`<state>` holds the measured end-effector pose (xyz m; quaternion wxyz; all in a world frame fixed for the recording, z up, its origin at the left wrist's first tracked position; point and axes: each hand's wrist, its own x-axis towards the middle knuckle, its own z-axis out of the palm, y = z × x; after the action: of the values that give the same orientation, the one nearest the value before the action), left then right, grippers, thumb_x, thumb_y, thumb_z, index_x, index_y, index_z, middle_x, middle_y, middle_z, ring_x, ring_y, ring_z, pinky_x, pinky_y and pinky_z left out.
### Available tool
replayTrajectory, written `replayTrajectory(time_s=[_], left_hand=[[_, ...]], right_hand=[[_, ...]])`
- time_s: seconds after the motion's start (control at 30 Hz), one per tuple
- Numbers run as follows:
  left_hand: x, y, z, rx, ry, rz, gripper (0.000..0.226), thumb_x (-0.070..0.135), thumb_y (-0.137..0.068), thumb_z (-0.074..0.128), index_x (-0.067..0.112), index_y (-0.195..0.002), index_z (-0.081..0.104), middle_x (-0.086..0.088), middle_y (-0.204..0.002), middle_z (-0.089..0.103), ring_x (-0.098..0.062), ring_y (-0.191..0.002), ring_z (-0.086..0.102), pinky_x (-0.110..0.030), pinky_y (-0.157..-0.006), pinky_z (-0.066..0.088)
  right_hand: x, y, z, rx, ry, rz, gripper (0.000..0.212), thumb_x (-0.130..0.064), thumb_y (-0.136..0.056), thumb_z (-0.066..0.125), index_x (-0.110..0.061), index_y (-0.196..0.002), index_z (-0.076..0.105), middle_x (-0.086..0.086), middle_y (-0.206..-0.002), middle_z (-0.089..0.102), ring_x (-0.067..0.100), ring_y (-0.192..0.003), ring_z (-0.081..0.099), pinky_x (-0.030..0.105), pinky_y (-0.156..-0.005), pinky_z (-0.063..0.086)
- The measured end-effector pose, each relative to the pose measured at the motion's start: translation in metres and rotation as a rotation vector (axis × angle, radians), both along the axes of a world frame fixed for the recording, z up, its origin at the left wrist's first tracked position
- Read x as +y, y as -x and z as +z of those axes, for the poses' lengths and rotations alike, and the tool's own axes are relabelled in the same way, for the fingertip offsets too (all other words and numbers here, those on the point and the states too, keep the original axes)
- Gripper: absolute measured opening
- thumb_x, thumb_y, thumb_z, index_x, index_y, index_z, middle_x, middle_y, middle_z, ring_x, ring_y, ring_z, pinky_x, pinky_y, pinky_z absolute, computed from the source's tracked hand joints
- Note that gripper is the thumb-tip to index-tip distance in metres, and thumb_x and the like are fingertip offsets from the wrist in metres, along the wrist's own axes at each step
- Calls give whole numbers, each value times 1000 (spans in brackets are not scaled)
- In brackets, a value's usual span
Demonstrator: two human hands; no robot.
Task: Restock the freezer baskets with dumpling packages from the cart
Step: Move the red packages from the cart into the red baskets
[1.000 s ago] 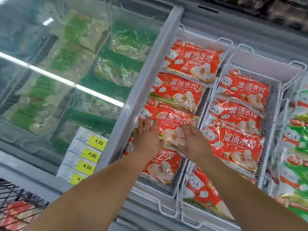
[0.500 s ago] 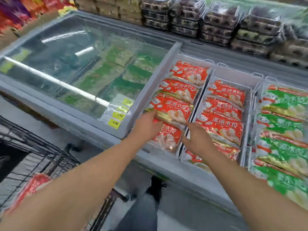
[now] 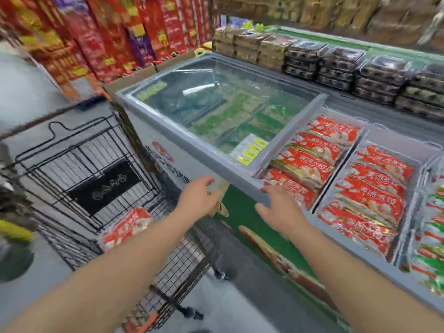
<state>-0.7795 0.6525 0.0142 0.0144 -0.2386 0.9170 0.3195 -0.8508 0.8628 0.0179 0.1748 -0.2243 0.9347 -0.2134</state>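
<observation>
Red dumpling packages [image 3: 305,164] fill the left freezer basket [image 3: 352,150], and more red ones [image 3: 374,193] lie in the basket beside it. One red dumpling package [image 3: 125,228] lies in the black wire cart [image 3: 96,169] at the lower left. My left hand [image 3: 199,199] hovers empty with relaxed fingers between the cart and the freezer front. My right hand [image 3: 280,207] is open and empty too, just in front of the freezer's near rim, below the left basket.
The chest freezer [image 3: 240,174] has a sliding glass lid [image 3: 216,104] over green packages, with yellow price tags [image 3: 249,150]. Green packages [image 3: 432,239] fill a basket at far right. Stacked egg cartons [image 3: 336,66] and red boxes [image 3: 108,32] stand behind.
Both hands have let go of the package laid in the left basket and pulled back out of the freezer toward the cart. The view has swung left and back.
</observation>
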Motion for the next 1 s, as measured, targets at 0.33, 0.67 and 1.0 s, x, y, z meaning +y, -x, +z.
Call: replayTrajectory(time_s=[0.33, 0.67, 1.0], left_hand=[[-144, -144, -23, -114, 15, 257, 50, 35, -90, 58, 23, -139, 54, 0, -126, 66, -14, -102, 59, -24, -89, 43], [-353, -184, -98, -298, -67, 189, 57, 40, -94, 57, 20, -146, 45, -3, -131, 64, -15, -95, 65, -25, -84, 46], [-481, -151, -184, -456, -176, 130, 59, 37, -91, 58, 22, -146, 46, -7, -142, 55, -28, -118, 60, -33, -97, 49]], right_hand=[[-166, -84, -25, -68, 17, 277, 50, -33, -93, 58, -14, -139, 50, 6, -140, 51, 24, -124, 53, 34, -101, 44], [-363, -129, -111, -248, -123, 178, 52, -33, -95, 61, -13, -141, 49, 7, -142, 50, 24, -116, 58, 37, -97, 48], [-495, -133, -185, -418, -222, 51, 47, -29, -91, 62, -17, -135, 54, 5, -137, 54, 23, -122, 54, 31, -98, 42]])
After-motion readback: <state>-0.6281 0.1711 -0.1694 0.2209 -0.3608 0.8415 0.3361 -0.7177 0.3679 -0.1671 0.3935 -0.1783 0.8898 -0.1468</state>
